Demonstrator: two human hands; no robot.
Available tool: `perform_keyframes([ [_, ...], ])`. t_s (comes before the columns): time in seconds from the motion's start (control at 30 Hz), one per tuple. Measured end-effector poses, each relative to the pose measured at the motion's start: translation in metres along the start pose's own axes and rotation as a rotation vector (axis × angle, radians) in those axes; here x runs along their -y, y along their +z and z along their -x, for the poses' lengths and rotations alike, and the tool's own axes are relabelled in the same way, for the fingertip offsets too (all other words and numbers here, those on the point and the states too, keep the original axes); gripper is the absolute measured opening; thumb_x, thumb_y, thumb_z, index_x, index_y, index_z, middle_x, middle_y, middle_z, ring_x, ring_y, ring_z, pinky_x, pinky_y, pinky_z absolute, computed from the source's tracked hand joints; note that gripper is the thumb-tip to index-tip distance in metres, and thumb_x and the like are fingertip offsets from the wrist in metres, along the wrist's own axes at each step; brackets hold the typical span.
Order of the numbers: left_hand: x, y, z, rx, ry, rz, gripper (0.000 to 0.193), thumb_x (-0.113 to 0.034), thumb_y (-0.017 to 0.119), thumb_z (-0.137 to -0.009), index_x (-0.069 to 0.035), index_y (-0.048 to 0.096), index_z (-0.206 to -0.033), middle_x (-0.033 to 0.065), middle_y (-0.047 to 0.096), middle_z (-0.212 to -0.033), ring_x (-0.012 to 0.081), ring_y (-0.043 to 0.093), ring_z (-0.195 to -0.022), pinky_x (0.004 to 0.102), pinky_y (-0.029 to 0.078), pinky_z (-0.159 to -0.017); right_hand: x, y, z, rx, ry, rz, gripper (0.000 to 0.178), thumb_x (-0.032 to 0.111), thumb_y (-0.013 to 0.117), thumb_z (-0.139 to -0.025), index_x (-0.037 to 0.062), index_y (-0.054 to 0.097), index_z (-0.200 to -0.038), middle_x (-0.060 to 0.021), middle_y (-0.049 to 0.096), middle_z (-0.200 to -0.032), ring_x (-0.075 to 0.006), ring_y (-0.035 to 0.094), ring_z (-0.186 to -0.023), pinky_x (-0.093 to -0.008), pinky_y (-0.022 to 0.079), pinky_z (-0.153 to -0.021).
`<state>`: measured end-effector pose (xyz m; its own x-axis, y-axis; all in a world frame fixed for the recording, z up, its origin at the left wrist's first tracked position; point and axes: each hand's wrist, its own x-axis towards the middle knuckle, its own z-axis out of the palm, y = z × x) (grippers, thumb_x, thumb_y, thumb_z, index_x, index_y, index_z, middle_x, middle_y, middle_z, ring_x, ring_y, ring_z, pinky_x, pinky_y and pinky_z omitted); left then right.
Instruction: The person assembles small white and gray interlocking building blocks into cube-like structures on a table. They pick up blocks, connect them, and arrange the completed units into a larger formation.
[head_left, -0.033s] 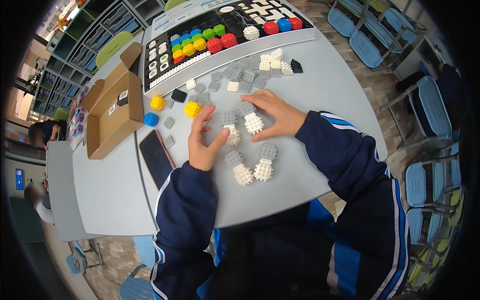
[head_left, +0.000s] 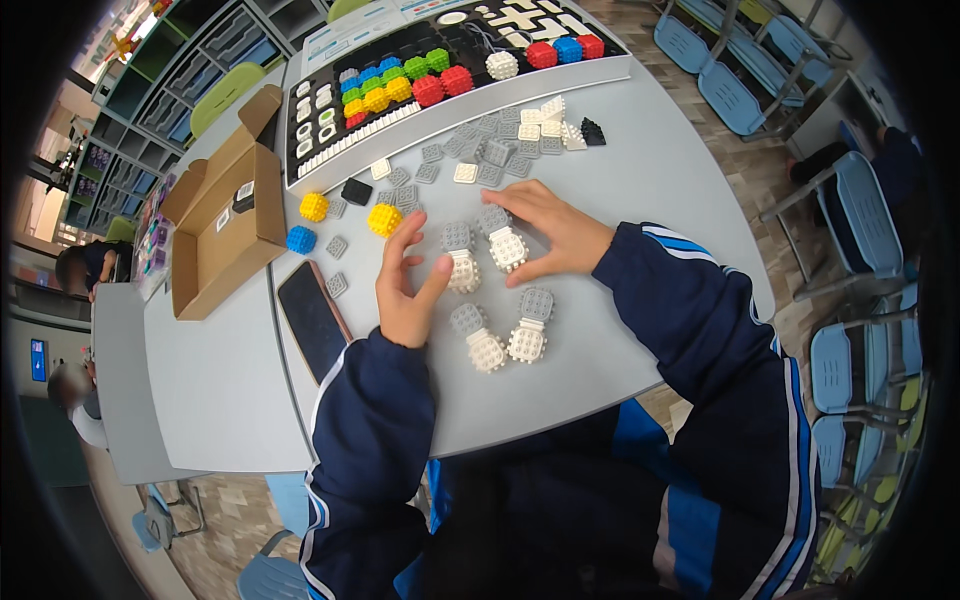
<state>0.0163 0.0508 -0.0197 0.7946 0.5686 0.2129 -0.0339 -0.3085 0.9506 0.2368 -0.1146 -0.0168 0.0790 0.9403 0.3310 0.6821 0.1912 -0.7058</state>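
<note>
My left hand (head_left: 408, 290) is beside a grey-and-white block piece (head_left: 462, 272), fingers apart and the thumb tip close to its white end. My right hand (head_left: 553, 232) spans a second grey-and-white block piece (head_left: 506, 250), index finger at the grey end and thumb at the white end. Both pieces lie almost side by side, studs up. Nearer me, two similar pieces, a left one (head_left: 485, 352) and a right one (head_left: 527, 341), rest on the grey table (head_left: 590, 345) in a V shape.
Behind my hands lie several loose grey plates (head_left: 495, 152), white parts and yellow blocks (head_left: 384, 220). A kit tray (head_left: 400, 150) of coloured blocks stands at the back. On the left are an open cardboard box (head_left: 235, 235), a blue block (head_left: 301, 239) and a phone (head_left: 312, 318).
My left hand has shifted very slightly, its thumb drawing back a little from the left block piece. My right hand and the block pieces look almost unmoved.
</note>
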Motion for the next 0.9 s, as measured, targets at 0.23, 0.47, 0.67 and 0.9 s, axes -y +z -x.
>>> perform_keyframes([
  [0.23,-0.019,0.019,0.027,0.039,0.020,0.160,0.068,-0.007,0.058,-0.093,-0.006,0.037,-0.157,0.0143,0.025,-0.168,0.0260,0.029,-0.152,0.0405,0.029,-0.118,0.006,-0.031,0.012,0.001,-0.074,-0.001,0.092,0.028,0.083,-0.080,0.0068,0.039,-0.157,-0.0158,0.039,-0.160,-0.0359,0.037,-0.144,-0.0466,0.030,-0.119],
  [0.47,-0.028,0.021,0.036,0.152,-0.015,0.188,0.092,-0.002,0.067,-0.081,-0.001,0.023,-0.161,0.0177,0.007,-0.171,0.0319,0.009,-0.158,0.0485,0.007,-0.125,0.029,-0.030,0.026,0.160,0.001,-0.067,0.098,0.042,0.091,-0.070,0.0131,0.047,-0.154,-0.0124,0.030,-0.163,-0.0324,0.042,-0.136,-0.0454,0.033,-0.118],
  [0.67,-0.026,0.020,0.034,0.207,-0.041,0.159,0.083,0.002,0.066,-0.083,0.000,0.031,-0.158,0.0197,0.009,-0.170,0.0323,0.009,-0.158,0.0478,0.008,-0.125,0.027,-0.022,0.027,0.125,0.072,-0.217,0.086,0.036,0.091,-0.072,0.0068,0.056,-0.145,-0.0133,0.043,-0.151,-0.0281,0.050,-0.124,-0.0421,0.041,-0.110],
  [0.9,-0.030,0.019,0.033,0.213,0.040,-0.092,0.069,-0.002,0.073,-0.084,-0.005,0.050,-0.149,0.0264,0.021,-0.166,0.0432,0.030,-0.151,0.0489,0.025,-0.122,0.027,-0.020,0.029,0.115,0.038,-0.171,0.077,0.030,0.090,-0.074,0.0063,0.060,-0.141,-0.0131,0.047,-0.141,-0.0280,0.052,-0.125,-0.0419,0.044,-0.109],
])
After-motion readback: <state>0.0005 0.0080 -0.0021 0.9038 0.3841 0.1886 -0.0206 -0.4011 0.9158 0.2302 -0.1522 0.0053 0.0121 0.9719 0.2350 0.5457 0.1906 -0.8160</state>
